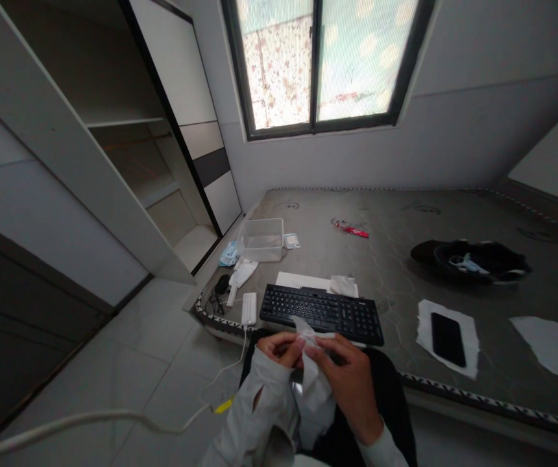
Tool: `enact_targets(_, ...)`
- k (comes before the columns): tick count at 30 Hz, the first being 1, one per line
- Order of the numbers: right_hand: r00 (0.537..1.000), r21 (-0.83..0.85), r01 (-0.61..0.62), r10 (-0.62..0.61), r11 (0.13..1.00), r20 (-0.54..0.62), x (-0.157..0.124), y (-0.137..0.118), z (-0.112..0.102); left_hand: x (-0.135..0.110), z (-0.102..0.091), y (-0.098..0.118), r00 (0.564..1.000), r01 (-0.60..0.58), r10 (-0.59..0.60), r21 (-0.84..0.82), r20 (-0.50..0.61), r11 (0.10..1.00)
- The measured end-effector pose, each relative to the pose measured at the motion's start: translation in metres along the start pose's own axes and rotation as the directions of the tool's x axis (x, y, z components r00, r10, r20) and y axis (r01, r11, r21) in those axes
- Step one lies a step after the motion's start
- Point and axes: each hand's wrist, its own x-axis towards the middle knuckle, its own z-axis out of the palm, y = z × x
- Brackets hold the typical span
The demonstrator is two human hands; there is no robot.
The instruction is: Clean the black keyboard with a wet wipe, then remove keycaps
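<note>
A crumpled white tissue point(314, 376) is pinched between my two hands, just over my lap and in front of the keyboard. My left hand point(279, 347) grips it with thumb and bent fingers. My right hand point(350, 376) holds its other side, thumb and fingertips closed, close to the left fingertips. One end of the tissue sticks up, the rest hangs down. Whether something small is inside it is hidden. Beyond the hands lies the black keyboard point(322, 308), with white sheets and a folded tissue point(343, 285) behind it.
A white power strip point(249, 309) with its cable, a black mouse point(222, 283) and a clear plastic box point(261, 239) are on the left. A red packet point(351, 229) lies farther back. Right are a phone point(448, 338) on a tissue and a black cap point(471, 261).
</note>
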Motion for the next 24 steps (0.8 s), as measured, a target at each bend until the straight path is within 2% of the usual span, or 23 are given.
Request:
enact_targets(4,0.997,0.024,-0.005,0.007,1.0,-0.071,-0.001,0.004,0.002,-0.001,0.002,0.001,0.999,0.043,-0.043,-0.012,0.011,0.999)
enact_targets(8,0.998,0.061,-0.023,0.026,0.998,-0.05,0.0,0.004,0.003,-0.006,0.005,0.001,0.998,0.061,-0.061,-0.017,0.007,0.998)
enact_targets(13,0.999,0.054,-0.024,0.026,0.998,-0.045,0.0,-0.003,-0.003,-0.016,0.009,0.006,0.998,0.002,-0.009,0.128,0.057,0.992)
enact_targets(17,0.99,0.018,-0.071,0.073,0.997,-0.125,-0.004,0.001,-0.003,-0.016,0.012,0.004,0.996,-0.068,0.059,0.164,0.061,0.984)
enact_targets(19,0.994,0.008,-0.034,0.034,0.999,-0.108,-0.007,0.006,-0.001,-0.012,0.012,0.001,0.995,-0.082,0.076,0.107,0.06,0.991)
enact_targets(24,0.984,-0.048,0.177,-0.176,0.983,0.023,-0.013,0.008,-0.003,-0.002,0.008,-0.007,0.992,-0.121,0.121,0.018,-0.029,0.992)
